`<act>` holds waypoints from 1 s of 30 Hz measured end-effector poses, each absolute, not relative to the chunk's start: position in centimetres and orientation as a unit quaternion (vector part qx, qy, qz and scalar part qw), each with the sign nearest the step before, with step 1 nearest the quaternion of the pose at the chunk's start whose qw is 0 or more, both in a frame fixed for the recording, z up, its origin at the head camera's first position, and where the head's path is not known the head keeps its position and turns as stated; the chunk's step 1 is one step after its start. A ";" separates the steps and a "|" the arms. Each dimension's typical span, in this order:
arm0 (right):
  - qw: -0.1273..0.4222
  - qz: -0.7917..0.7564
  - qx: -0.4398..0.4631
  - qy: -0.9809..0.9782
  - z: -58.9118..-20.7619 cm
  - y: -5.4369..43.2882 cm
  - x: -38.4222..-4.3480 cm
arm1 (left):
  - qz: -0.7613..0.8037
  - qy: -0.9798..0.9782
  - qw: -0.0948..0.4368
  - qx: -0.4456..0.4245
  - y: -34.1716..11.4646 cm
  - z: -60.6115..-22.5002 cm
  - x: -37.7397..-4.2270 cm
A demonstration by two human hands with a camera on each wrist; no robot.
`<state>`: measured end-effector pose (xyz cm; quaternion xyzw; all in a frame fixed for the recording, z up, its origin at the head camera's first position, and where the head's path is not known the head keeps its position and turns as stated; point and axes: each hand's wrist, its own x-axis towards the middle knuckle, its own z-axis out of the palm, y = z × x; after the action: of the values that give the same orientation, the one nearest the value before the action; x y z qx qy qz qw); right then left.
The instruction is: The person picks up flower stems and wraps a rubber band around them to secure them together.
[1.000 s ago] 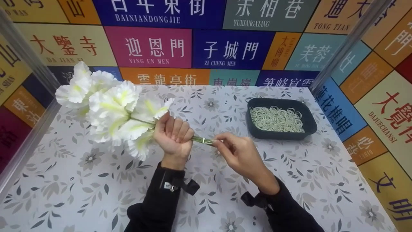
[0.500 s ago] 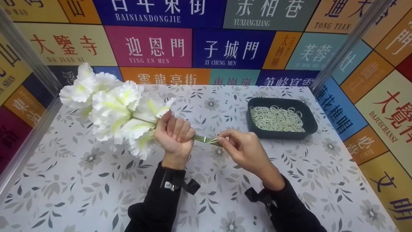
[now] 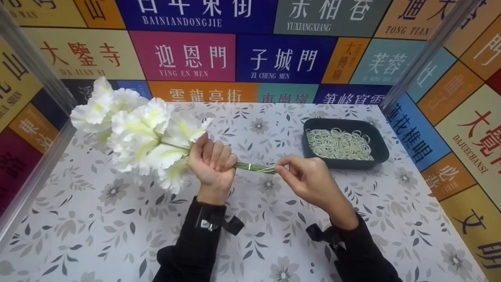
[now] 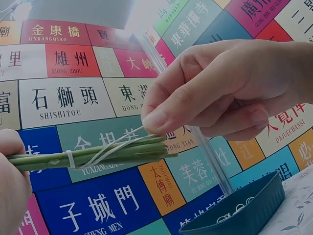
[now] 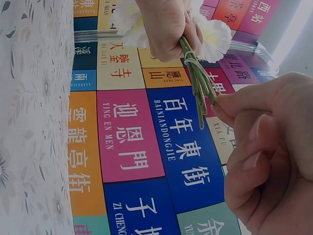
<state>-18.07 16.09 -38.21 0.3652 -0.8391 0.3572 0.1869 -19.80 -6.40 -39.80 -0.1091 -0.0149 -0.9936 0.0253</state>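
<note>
Several thin green stems (image 4: pixel 127 154), likely light, suit a firm mid-length hold, left hand (image 3: pixel 213 166) curled round them, right hand (image 3: pixel 307 178) pinching a white rubber band (image 4: pixel 71 159).

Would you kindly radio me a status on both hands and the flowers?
Left hand grips green stems of white flowers. Right hand pinches pale rubber band looped round them. Nothing visibly in the way; dark tub of rubber bands stands apart.
</note>
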 end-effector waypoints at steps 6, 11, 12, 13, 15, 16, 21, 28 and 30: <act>0.180 0.348 0.373 -0.841 -38.2 16.6 -18.2 | -0.994 -0.016 0.023 -0.104 -6.4 -39.8 -19.9; 0.178 0.346 0.375 -0.841 -38.2 16.9 -18.4 | -0.994 -0.017 0.027 -0.103 -6.5 -39.8 -19.9; 0.179 0.344 0.376 -0.841 -38.2 16.9 -18.4 | -0.994 -0.017 0.027 -0.103 -6.6 -39.8 -19.9; 0.180 0.342 0.378 -0.841 -38.2 17.0 -18.5 | -0.994 -0.016 0.027 -0.104 -6.6 -39.8 -19.8; 0.180 0.340 0.380 -0.841 -38.2 17.1 -18.5 | -0.994 -0.013 0.025 -0.104 -6.6 -39.8 -19.8; 0.180 0.339 0.380 -0.841 -38.1 17.1 -18.5 | -0.994 -0.011 0.024 -0.105 -6.6 -39.8 -19.9; 0.173 0.336 0.380 -0.844 -38.2 17.3 -18.6 | -0.994 -0.009 0.023 -0.105 -6.6 -39.8 -19.9; 0.164 0.332 0.386 -0.845 -38.1 17.4 -18.6 | -0.994 -0.020 0.032 -0.100 -6.6 -39.6 -19.8; 0.163 0.334 0.386 -0.844 -38.1 17.5 -18.6 | -0.994 -0.028 0.036 -0.097 -6.6 -39.6 -19.8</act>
<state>-18.63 17.49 -38.09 0.3863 -0.8445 0.3336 0.1625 -19.78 -6.60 -39.61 -0.0966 -0.0278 -0.9943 0.0356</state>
